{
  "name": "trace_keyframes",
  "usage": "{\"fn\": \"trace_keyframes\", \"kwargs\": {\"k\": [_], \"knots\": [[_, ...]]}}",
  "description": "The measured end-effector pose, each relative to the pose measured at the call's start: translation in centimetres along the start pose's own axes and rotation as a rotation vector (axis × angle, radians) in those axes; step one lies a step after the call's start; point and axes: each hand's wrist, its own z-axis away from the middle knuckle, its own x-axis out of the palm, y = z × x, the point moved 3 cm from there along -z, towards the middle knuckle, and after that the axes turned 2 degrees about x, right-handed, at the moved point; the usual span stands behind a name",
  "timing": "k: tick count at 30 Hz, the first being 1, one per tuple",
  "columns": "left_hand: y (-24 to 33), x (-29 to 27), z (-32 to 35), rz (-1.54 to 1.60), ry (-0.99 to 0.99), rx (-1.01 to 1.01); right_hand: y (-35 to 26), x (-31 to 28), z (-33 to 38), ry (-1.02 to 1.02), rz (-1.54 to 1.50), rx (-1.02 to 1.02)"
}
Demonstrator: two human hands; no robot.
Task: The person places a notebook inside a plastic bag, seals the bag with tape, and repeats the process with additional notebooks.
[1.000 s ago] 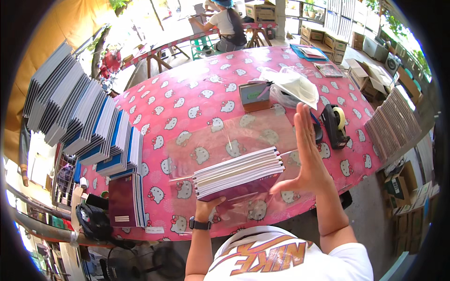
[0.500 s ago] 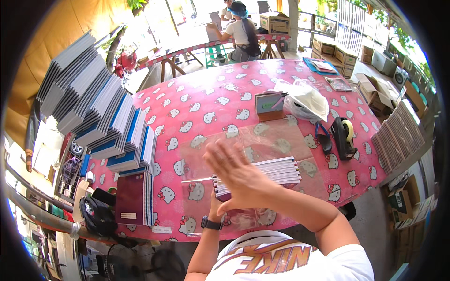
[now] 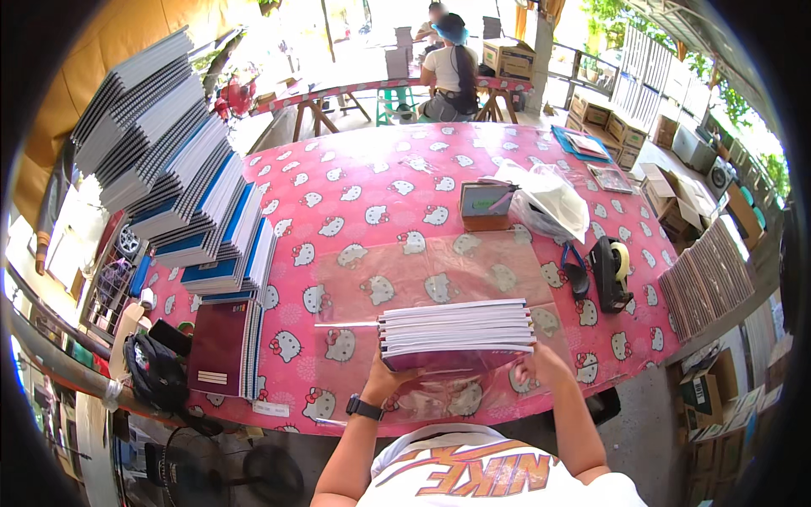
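Note:
A stack of notebooks [image 3: 456,327], with white page edges upward and a dark purple cover towards me, stands before me on a clear plastic sheet [image 3: 490,270]. My left hand [image 3: 390,372] grips its left end, thumb lying along the purple cover. At the right end, my right hand [image 3: 545,365] has its fingers curled against the corner; part of its grip is hidden. Left of the hands lies a pile of wire-bound notebooks, a purple one [image 3: 224,346] on top. Behind it a tall stepped pile of more notebooks [image 3: 169,139] leans back.
A pink patterned cloth [image 3: 355,203] covers the table. Towards the right are a small box [image 3: 486,207], a white plastic bag [image 3: 553,203], pliers [image 3: 576,275] and a tape dispenser [image 3: 610,275]. Stacked books [image 3: 710,275] stand beyond the right edge. Two people sit at a far table.
My right hand has come down from above the notebooks to their right end. The notebook stack now shows more of its purple cover. My left hand stays at the left end.

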Motion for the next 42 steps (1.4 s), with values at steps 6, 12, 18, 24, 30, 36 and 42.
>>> {"fn": "trace_keyframes", "kwargs": {"k": [6, 12, 18, 24, 30, 36, 42], "knots": [[-1.1, -1.0, 0.1, -0.015, -0.05, -0.002, 1.5, -0.2, -1.5, -0.101, 0.003, 0.195], [2.5, -0.6, 1.4, -0.072, -0.051, 0.101, 1.6, 1.1, 0.5, -0.107, -0.2, 0.134], [11.9, 1.2, 2.3, -0.846, 0.131, 0.775, -5.4, 6.4, 2.9, -0.168, -0.204, -0.399], [11.4, 0.8, -2.4, 0.148, 0.224, 0.188, -10.2, 8.9, 3.9, -0.091, -0.335, -0.862], [6.1, 0.5, -2.4, 0.333, 0.108, 0.087, -6.6, 6.3, 0.8, -0.228, -0.074, -0.919], [1.8, -0.1, 1.0, 0.032, 0.026, 0.058, -0.3, 6.0, -1.2, -0.011, -0.054, -0.66], [-0.6, -0.4, 3.5, -0.071, -0.029, -0.203, 1.8, 6.2, -1.4, 0.14, 0.099, -0.704]]}}
